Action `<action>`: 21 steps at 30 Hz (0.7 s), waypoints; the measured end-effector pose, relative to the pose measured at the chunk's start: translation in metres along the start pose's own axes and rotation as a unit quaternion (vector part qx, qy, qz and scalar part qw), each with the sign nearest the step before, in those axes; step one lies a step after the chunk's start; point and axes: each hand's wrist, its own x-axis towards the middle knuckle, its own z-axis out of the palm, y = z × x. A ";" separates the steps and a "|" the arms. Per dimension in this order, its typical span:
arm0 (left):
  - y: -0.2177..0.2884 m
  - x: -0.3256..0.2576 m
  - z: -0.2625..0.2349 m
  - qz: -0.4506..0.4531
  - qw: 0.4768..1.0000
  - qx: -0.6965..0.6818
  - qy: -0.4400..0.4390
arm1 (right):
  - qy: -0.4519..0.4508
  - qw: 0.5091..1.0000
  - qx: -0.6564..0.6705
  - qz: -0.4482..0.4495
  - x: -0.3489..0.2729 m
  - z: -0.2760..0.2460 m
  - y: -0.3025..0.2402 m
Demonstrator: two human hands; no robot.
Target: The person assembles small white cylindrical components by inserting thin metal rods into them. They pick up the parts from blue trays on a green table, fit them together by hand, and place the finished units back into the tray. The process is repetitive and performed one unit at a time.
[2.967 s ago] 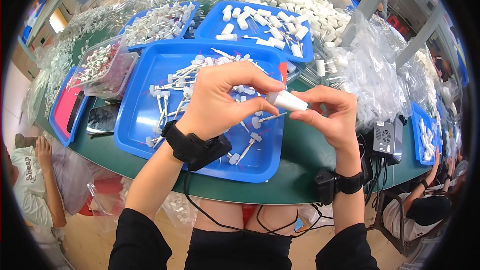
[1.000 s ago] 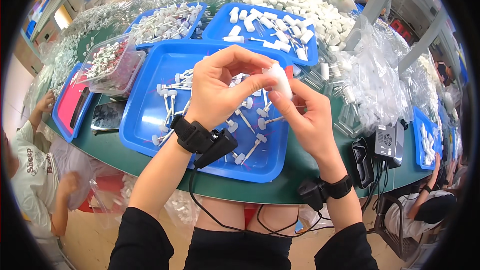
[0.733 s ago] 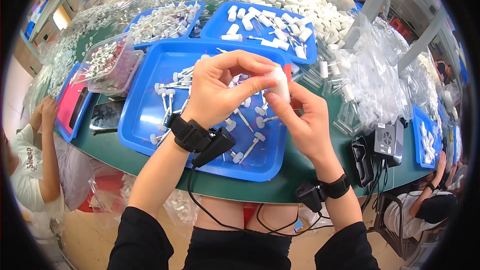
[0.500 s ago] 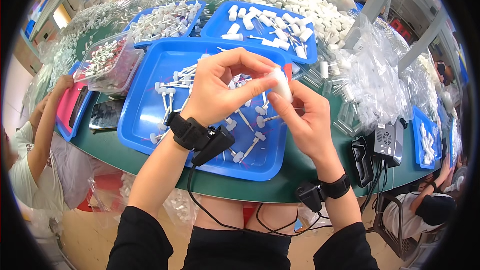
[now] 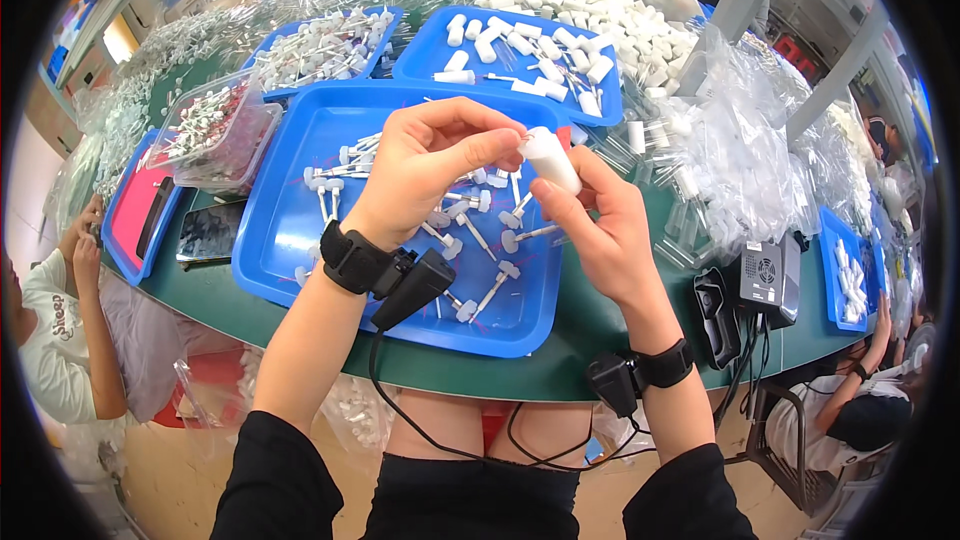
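My right hand (image 5: 615, 225) holds a white cylinder (image 5: 553, 162) between thumb and fingers, tilted above the right side of a large blue tray (image 5: 275, 270). At the cylinder's upper end, my left hand (image 5: 430, 165) is closed in a pinch. A tiny reddish bit shows at its fingertips, too small to name. Under my hands, the tray bears several white sticks with greyish knobbed heads (image 5: 495, 285), some with thin red strands. My left hand and wrist hide part of them.
Behind is a blue tray of white cylinders (image 5: 520, 43), beside another with small white parts (image 5: 325, 45). A clear plastic box (image 5: 225, 140) and a phone (image 5: 212, 230) lie left. Clear bags (image 5: 750, 150) and a black device (image 5: 768, 285) are right. Other people sit at both sides.
The white cylinder has moved slightly left and leans more, showing more of its side. My left fingertips have drawn back to its end. The person at left has lowered a hand.
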 end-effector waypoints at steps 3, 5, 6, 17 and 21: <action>-0.002 -0.001 -0.005 -0.047 0.993 -0.097 -0.048 | -0.006 1.000 0.008 -0.029 0.000 0.001 -0.003; -0.005 -0.001 -0.008 -0.075 0.984 -0.135 -0.090 | -0.010 0.999 0.010 -0.047 -0.001 0.002 -0.004; -0.004 -0.001 -0.007 -0.078 0.989 -0.110 -0.068 | -0.010 0.999 -0.011 -0.037 -0.001 0.001 -0.004; 0.001 0.001 0.001 0.083 0.936 0.336 -0.065 | -0.011 0.969 -0.243 -0.052 0.002 -0.010 0.003; 0.001 0.000 0.000 0.063 0.958 0.276 -0.049 | -0.042 0.990 -0.132 0.013 0.004 -0.019 -0.003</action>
